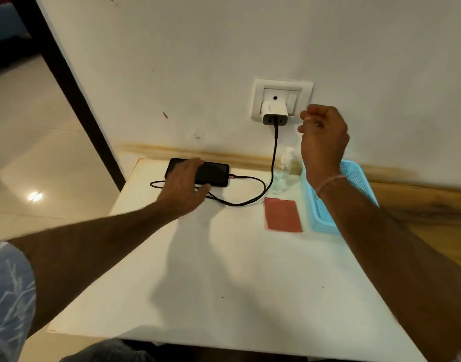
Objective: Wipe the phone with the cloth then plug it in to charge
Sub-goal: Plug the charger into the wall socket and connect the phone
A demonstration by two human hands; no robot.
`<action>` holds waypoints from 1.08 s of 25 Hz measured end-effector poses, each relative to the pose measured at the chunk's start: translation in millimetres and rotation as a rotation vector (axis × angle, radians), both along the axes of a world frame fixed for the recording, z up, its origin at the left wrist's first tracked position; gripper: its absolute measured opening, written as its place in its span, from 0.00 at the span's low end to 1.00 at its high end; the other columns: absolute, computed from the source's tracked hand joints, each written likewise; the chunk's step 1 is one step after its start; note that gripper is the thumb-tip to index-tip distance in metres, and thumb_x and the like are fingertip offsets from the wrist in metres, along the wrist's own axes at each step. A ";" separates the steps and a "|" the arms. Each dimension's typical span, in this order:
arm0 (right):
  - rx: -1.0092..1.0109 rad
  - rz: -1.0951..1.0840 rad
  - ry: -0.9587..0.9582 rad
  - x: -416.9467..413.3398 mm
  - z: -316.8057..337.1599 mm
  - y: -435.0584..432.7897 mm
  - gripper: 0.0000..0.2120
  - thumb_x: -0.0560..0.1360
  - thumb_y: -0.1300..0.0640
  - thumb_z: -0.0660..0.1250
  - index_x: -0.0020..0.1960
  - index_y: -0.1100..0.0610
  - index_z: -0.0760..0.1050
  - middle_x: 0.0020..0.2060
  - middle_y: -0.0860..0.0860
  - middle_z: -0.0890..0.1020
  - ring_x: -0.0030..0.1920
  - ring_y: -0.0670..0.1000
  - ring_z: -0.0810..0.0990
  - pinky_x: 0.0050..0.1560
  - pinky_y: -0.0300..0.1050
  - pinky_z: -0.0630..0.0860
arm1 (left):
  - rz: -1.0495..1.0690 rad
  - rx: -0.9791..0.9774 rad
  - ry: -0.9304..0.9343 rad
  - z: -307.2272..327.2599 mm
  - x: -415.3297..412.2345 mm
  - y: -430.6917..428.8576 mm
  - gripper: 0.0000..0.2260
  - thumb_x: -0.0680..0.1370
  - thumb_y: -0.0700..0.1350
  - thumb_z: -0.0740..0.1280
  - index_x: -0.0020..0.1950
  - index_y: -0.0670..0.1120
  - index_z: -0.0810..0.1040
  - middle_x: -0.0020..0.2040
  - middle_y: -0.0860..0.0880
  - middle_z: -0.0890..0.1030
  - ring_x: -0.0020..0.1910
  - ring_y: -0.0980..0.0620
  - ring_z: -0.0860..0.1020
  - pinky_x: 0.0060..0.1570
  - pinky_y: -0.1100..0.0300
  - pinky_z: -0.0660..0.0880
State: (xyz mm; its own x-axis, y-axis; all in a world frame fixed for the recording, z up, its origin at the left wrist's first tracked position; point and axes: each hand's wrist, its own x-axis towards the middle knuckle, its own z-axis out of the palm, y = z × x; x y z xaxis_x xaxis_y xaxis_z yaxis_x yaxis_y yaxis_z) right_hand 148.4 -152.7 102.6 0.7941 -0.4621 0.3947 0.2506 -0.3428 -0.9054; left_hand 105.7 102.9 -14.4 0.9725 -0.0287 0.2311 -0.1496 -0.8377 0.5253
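Beside the cloth point(283, 215) and basket point(354, 176), left hand point(183, 190) spread on phone point(213, 173), right hand point(323, 134) curled empty.

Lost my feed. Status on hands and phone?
Left hand resting open on black phone, black cable plugged in. Right hand loosely curled near white wall charger. Nothing in the way.

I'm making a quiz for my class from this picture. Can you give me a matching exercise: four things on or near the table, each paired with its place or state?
Things:
1. phone
2. cloth
3. charger
4. basket

Places or states:
A. plugged into the wall socket
B. lying flat beside the basket, untouched
C. under the left hand, cable attached
D. behind the right forearm, by the wall

Pairs: 1-C, 2-B, 3-A, 4-D
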 end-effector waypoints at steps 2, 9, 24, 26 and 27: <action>-0.070 0.093 0.113 8.2 -1.5 -4.4 0.17 0.74 0.70 0.59 0.58 0.57 0.77 0.52 0.51 0.83 0.54 0.49 0.81 0.60 0.49 0.77 | -0.199 0.061 0.050 0.8 -12.1 -29.6 0.30 0.78 0.50 0.71 0.77 0.43 0.66 0.77 0.44 0.68 0.76 0.43 0.63 0.74 0.50 0.58; -0.287 0.341 0.302 12.2 10.4 5.8 0.24 0.73 0.72 0.57 0.66 0.57 0.70 0.64 0.56 0.76 0.64 0.56 0.74 0.67 0.46 0.70 | -0.214 0.370 0.477 -11.2 -19.9 -76.4 0.45 0.76 0.60 0.70 0.82 0.44 0.48 0.83 0.45 0.50 0.82 0.45 0.47 0.79 0.45 0.43; -0.333 0.325 0.376 21.5 15.7 8.5 0.18 0.75 0.69 0.55 0.60 0.59 0.74 0.60 0.56 0.78 0.61 0.59 0.75 0.65 0.51 0.72 | -0.190 0.443 0.480 -19.2 -12.1 -81.6 0.42 0.75 0.61 0.70 0.81 0.45 0.56 0.82 0.45 0.55 0.80 0.45 0.54 0.78 0.46 0.45; -0.333 0.337 0.382 23.0 16.0 6.9 0.18 0.75 0.69 0.54 0.61 0.59 0.74 0.60 0.56 0.78 0.61 0.59 0.75 0.65 0.53 0.72 | -0.189 0.448 0.485 -19.2 -11.5 -82.8 0.42 0.75 0.61 0.71 0.81 0.45 0.56 0.82 0.45 0.54 0.81 0.45 0.54 0.79 0.46 0.45; -0.318 0.348 0.391 22.8 17.0 6.9 0.19 0.75 0.70 0.55 0.62 0.58 0.73 0.61 0.56 0.78 0.62 0.59 0.74 0.65 0.53 0.72 | -0.190 0.444 0.487 -19.4 -11.4 -83.2 0.42 0.75 0.60 0.71 0.81 0.45 0.56 0.82 0.45 0.54 0.81 0.45 0.54 0.79 0.46 0.45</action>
